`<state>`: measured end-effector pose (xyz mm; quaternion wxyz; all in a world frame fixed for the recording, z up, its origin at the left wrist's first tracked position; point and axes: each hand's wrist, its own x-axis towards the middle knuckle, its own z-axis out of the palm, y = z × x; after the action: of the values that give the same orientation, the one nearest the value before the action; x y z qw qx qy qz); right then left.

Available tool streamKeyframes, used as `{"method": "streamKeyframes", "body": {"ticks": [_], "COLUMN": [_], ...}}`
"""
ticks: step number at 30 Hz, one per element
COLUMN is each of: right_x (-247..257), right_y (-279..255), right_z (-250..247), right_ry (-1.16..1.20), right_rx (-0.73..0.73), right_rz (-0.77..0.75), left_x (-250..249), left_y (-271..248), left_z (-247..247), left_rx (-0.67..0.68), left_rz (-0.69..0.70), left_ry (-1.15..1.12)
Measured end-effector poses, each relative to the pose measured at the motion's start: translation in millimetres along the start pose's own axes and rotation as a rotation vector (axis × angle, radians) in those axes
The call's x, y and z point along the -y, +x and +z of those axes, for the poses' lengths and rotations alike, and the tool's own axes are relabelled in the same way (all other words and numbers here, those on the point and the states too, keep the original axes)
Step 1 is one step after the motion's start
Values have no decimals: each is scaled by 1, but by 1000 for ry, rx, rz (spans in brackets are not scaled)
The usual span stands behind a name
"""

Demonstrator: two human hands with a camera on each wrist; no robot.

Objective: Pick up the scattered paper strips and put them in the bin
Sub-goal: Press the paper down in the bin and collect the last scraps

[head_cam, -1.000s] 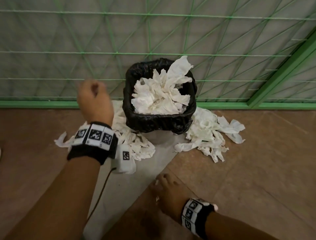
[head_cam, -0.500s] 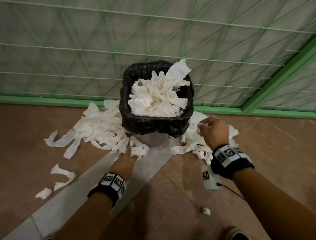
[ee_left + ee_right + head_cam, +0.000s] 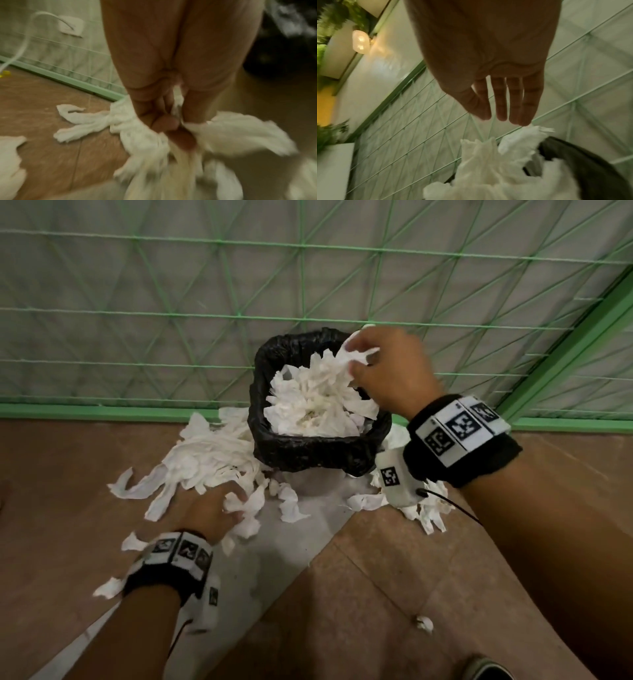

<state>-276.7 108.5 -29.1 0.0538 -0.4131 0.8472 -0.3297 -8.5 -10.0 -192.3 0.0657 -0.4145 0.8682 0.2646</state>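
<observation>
Now the right hand (image 3: 394, 371) hangs slack-fingered over the heaped bin (image 3: 318, 446) – strips dropped – while the left hand (image 3: 212, 508) clutches floor strips (image 3: 140, 135), next lifting them binward.

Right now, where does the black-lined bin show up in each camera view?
Head: bin centre, against the fence.
Left wrist: dark blurred mass, upper right corner.
Right wrist: dark rim, lower right, paper strips heaped inside.
Shared landmark: green mesh fence.
</observation>
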Motion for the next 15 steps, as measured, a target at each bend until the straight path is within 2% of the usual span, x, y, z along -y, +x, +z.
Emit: {"method": "streamKeyframes", "body": {"ticks": [2, 3, 5, 8, 9, 10, 11, 12, 13, 14, 15], "right_x": [-20, -35, -61, -98, -130, -184, -237, -280, -294, -284, -261], "right_y": [-2, -4, -20, -62, -87, -107, -122, -140, -165, -186, -198], "right_z": [-8, -11, -15, 11, 35, 70, 108, 154, 173, 185, 174], "right_ry": [-75, -134, -303, -596, -664, -709, -740, -564, -456, -415, -495], "right_rx": [-118, -77, 173, 745, 980, 1099, 1180, 1255, 1285, 1272, 1220], "right_rz": [114, 181, 268, 344, 375, 372, 438, 505, 610, 647, 648], "left_x": [-2, -4, -14, -39, -51, -67, -84, -102, -120, -135, -147], "left_y": [-2, -3, -2, -4, -3, -1, 1, 5, 9, 13, 19], "left_z": [-30, -46, -86, -144, -157, -168, -174, -176, -174, -169, -160], "left_rx": [134, 162, 141, 15, -63, -161, -264, -350, -407, -430, -420], "left_rz": [22, 36, 31, 111, 176, 235, 282, 323, 363, 395, 402], "left_ry": [-136, -157, -230, -320, -346, -365, -393, -425, -438, -417, -372]}}
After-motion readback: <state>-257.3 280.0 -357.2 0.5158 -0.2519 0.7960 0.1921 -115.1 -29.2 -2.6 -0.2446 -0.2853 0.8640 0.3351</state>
